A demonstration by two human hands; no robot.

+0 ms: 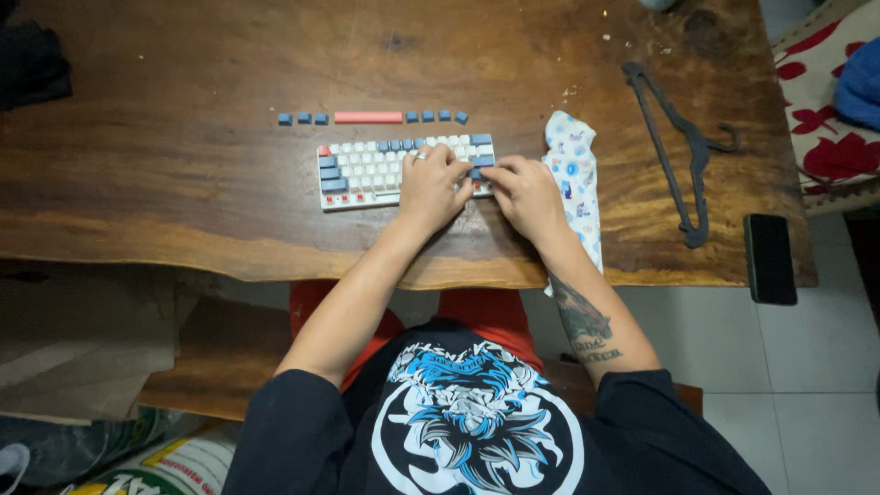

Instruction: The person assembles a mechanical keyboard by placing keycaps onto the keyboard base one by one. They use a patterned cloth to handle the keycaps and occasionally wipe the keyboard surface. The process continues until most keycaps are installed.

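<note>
I see both hands on the keyboard (403, 171) near the worktop's (183, 211) front edge: left hand (433, 186) and right hand (527, 194) fingers pinch a blue keycap (476, 173) at its right end. A cloth (573, 174) crowds the right; bare wood lies left.

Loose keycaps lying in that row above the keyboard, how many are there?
8. Three small blue keycaps sit left of the long pink spacebar keycap, and four more blue keycaps sit to its right, all on the wooden table. The hands may hide others.
</note>
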